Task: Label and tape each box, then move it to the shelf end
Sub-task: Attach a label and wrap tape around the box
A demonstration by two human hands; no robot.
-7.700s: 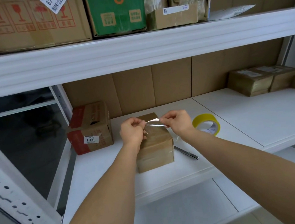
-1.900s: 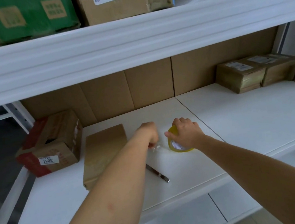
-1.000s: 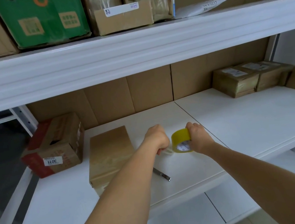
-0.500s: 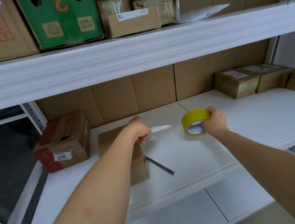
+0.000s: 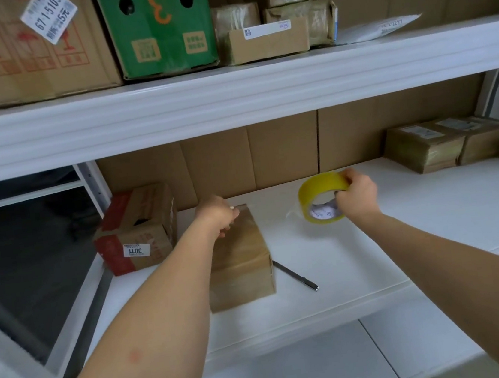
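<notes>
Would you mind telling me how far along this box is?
Done: nothing certain; no label shows on the brown box. In hand: the right hand grips the yellow tape roll, and the left hand pinches at the box's far top edge. Left: tape it, then move it toward the wrapped boxes at the shelf end.
</notes>
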